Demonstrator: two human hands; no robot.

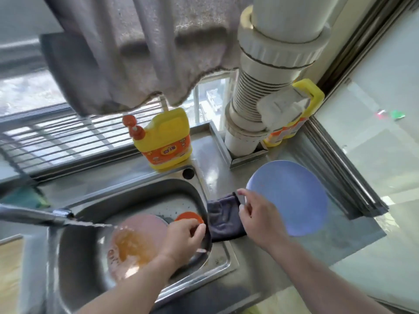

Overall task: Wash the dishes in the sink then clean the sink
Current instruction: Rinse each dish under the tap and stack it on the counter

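Pink plate [136, 241] lies in the steel sink [199, 184], smeared orange, water from the faucet [34, 215] hitting it. Orange lid-like disc [189, 217] just behind it. Left hand [183, 240] closed, pinching at the sink's right rim; on what, can't tell. Right hand [257, 219] grips the blue plate [292, 196] by its edge over the counter, dark cloth [223, 219] beside. Yellow detergent bottle [164, 139] behind the sink.

A home kitchen: a stainless-steel sink [199, 193] set in a steel worktop [283, 252] below a barred window [56, 137], a yellow dish-soap jug [166, 138] at the sink's back edge.
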